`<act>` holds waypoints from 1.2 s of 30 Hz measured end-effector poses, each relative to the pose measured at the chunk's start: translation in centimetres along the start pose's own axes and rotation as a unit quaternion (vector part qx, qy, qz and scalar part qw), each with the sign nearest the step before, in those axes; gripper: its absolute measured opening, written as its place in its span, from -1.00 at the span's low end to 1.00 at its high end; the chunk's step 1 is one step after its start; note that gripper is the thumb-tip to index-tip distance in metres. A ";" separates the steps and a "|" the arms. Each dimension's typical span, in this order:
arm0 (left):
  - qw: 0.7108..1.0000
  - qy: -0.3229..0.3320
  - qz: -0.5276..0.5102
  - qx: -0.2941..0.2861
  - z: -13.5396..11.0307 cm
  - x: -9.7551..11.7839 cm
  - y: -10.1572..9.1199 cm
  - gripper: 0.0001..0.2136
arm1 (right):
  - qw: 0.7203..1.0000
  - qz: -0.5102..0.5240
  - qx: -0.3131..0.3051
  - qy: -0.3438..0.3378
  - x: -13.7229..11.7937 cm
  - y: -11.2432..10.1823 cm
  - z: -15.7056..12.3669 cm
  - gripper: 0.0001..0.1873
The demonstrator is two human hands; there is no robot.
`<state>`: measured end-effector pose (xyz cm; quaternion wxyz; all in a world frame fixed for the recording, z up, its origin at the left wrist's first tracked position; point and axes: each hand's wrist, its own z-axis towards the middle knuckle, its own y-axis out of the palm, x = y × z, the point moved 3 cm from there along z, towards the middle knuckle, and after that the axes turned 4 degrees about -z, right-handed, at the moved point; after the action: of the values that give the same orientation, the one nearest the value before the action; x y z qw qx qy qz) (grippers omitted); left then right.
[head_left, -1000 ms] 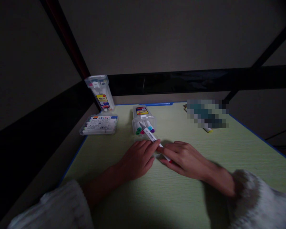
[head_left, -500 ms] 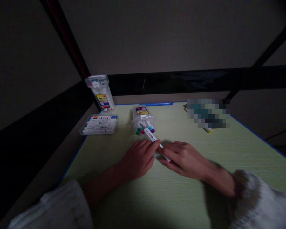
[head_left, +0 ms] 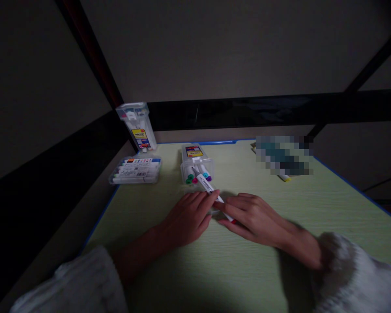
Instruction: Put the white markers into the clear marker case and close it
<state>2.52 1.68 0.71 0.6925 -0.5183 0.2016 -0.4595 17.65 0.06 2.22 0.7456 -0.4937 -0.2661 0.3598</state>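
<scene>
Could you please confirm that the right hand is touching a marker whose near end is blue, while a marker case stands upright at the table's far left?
Not quite: the near end of the marker is red, not blue, as the head view shows. The right hand is touching it, and a marker case does stand upright at the far left of the table.

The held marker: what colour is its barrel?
White; the marker's barrel shows best in the head view.

The marker (head_left: 206, 183) is white (red-ended), the tabletop (head_left: 313, 204) pale green, blue-edged.
</scene>
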 end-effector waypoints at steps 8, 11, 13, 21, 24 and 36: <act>1.000 -0.002 0.003 -0.002 0.0 0.0 0.1 -0.50 | 1.000 0.008 0.012 -0.027 -0.3 0.0 0.0 -0.64; 1.000 -0.002 0.004 0.000 0.0 0.0 0.0 -0.50 | 0.999 0.014 0.013 -0.028 -0.4 0.0 0.0 -0.62; 1.000 -0.001 0.004 0.001 0.0 0.0 0.0 -0.49 | 0.999 0.013 0.014 -0.030 -0.4 -0.1 0.0 -0.61; 1.000 -0.001 0.006 -0.006 0.0 -0.1 0.1 -0.48 | 0.999 -0.004 0.028 -0.037 -0.5 -0.1 0.0 -0.63; 1.000 0.000 0.003 -0.008 0.0 -0.1 0.1 -0.48 | 0.998 -0.007 0.041 -0.039 -0.6 -0.1 -0.1 -0.64; 0.999 0.029 -0.008 0.031 0.0 0.1 -0.3 -0.55 | 0.994 -0.024 0.097 -0.035 -0.8 -0.1 0.1 -0.73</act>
<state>2.42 1.59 0.97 0.6985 -0.4845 0.2034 -0.4858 17.13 -0.51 2.36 0.7885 -0.3997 -0.2676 0.3833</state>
